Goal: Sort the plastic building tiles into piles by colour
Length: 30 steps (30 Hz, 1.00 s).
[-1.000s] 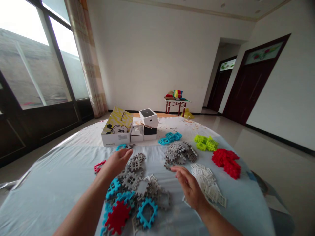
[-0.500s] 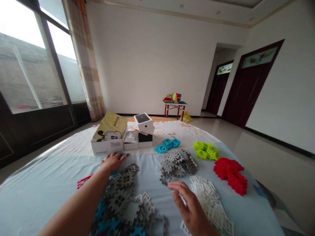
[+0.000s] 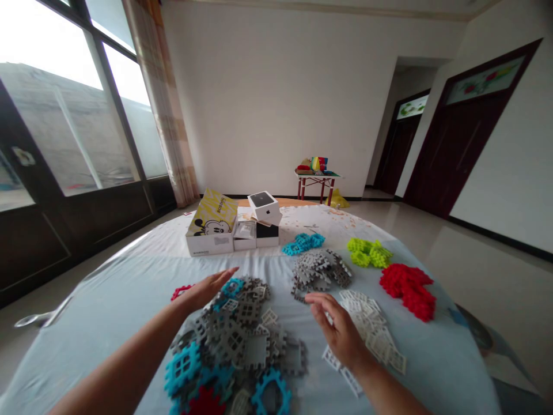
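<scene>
My left hand reaches over the far left of a mixed pile of interlocking plastic building pieces, fingers stretched out and nothing seen in them. Grey, blue and white pieces make up this pile, with a dark red piece at its near end. A blue piece lies close to the left fingertips. Between the mixed pile and a spread of white lattice pieces is my right hand, open, its fingers slightly bent and free of any piece. Just beyond it sits a heap of grey pieces.
Blue pieces, lime-green pieces and red pieces form separate heaps across the cloth-covered table. Toward the back stand a yellow-and-white box and smaller stacked boxes. A red piece lies behind my left wrist.
My left hand has drawn back from beside the boxes to the mixed pile, its fingers straighter. The right hand stays near the white pieces. The camera view has shifted.
</scene>
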Tool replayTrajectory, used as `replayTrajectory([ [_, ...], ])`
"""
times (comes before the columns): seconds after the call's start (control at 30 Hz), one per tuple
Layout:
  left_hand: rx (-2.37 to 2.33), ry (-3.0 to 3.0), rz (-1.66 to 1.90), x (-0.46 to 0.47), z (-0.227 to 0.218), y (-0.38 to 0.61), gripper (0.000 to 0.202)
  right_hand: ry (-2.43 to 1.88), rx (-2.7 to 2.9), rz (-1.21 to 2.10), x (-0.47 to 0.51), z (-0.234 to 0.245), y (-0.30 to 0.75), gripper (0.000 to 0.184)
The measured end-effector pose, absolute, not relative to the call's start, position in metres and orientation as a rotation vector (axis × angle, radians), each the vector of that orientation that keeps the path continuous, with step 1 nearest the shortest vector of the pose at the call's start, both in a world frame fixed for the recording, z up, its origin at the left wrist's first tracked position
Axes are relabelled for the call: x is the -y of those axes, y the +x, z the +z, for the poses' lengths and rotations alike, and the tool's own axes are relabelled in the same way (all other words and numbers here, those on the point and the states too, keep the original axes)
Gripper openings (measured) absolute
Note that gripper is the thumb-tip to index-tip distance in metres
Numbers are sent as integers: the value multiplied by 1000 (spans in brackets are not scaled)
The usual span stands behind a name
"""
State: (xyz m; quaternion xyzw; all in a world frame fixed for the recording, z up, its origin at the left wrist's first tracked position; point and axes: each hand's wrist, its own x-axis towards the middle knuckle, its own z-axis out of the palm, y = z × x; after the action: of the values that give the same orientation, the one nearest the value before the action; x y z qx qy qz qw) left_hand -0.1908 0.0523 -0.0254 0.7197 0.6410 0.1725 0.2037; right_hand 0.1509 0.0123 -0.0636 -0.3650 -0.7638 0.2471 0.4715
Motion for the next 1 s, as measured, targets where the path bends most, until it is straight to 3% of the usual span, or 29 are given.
replayTrajectory([
  [0.23, -2314, 1721, 713, -24, -53, -260, 65, -887, 1888, 518, -15, -63, 157, 23],
  [0.4, -2164, 1767, 799, -15, -78, -246, 59, -892, 1952, 496, -14, -66, 160, 22],
  [0.67, -2139, 1622, 1097, -18, -80, -220, 63, -802, 2114, 460, -3, -63, 154, 19],
  [1.0, -2229, 1328, 1386, -18, -81, -202, 61, -575, 2352, 476, 20, -51, 135, 34],
])
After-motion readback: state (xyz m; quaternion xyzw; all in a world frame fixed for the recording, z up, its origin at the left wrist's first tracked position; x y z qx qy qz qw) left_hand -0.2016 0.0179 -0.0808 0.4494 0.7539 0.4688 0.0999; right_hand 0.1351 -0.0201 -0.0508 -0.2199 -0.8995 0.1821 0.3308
